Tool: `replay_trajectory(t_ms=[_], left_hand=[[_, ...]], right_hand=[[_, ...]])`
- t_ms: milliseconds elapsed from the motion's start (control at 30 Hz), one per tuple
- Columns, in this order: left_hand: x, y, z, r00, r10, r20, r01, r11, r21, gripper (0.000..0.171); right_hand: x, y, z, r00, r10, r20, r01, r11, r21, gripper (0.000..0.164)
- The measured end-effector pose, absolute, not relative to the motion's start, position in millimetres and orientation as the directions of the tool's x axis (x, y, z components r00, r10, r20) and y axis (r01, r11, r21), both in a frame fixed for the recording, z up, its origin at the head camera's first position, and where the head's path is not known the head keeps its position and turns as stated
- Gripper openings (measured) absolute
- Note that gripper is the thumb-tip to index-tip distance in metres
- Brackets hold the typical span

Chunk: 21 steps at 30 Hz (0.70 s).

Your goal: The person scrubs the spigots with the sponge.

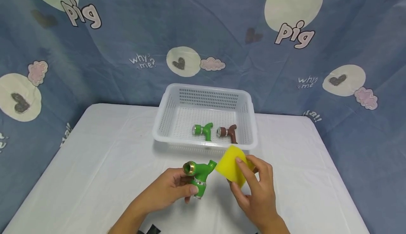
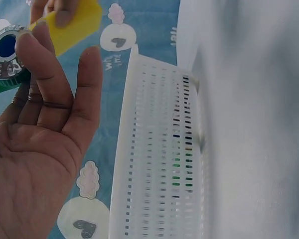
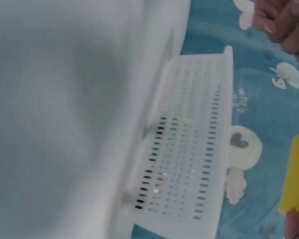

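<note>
My left hand grips a green Y-shaped pipe fitting by its lower end, thumb in front. The fitting has a brass-lined round opening at its upper left and a silver ring round its body. In the left wrist view, a silver end of it shows a dark blue opening. My right hand pinches a bent yellow sponge cloth between thumb and fingers. The cloth's left corner is close beside the fitting's upper branch; I cannot tell whether they touch.
Behind the hands, a white perforated basket stands on the white-covered table. Inside it lie a smaller-looking green fitting and a brown fitting. A printed blue curtain hangs behind. Small black pieces show at the near edge.
</note>
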<state>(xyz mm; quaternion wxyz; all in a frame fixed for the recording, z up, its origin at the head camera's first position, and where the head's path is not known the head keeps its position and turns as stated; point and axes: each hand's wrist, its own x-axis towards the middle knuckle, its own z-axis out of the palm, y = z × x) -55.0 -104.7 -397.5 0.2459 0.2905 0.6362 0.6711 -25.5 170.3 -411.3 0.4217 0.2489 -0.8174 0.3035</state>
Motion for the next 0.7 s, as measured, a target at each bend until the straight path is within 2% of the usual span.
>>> replay_trajectory(t_ms=[233,333,467,700], left_hand=[[-55.2,-102.7,-397.7,-0.717,0.694,0.065,0.036,-0.056,0.998,0.031],[-55.2,-102.5,-398.5,-0.717,0.694,0.072,0.046,-0.057,0.997,0.030],[-54.9,-103.5,-399.8,-0.719,0.691,0.073,0.050,-0.053,0.997,0.029],[-54.3,-103.8,-399.2,-0.726,0.686,0.044,0.021,-0.042,0.999,0.025]], right_hand=[[-19.6,152.9,-402.6,-0.406,-0.218,0.888,-0.792,0.569,-0.222,0.038],[-19.9,147.6,-403.0,-0.395,-0.224,0.891,-0.803,0.556,-0.216,0.036],[-21.8,150.4,-410.0,-0.434,-0.215,0.875,-0.774,0.586,-0.240,0.038],[-29.0,169.6,-424.5,-0.562,-0.154,0.813,-0.658,0.679,-0.326,0.046]])
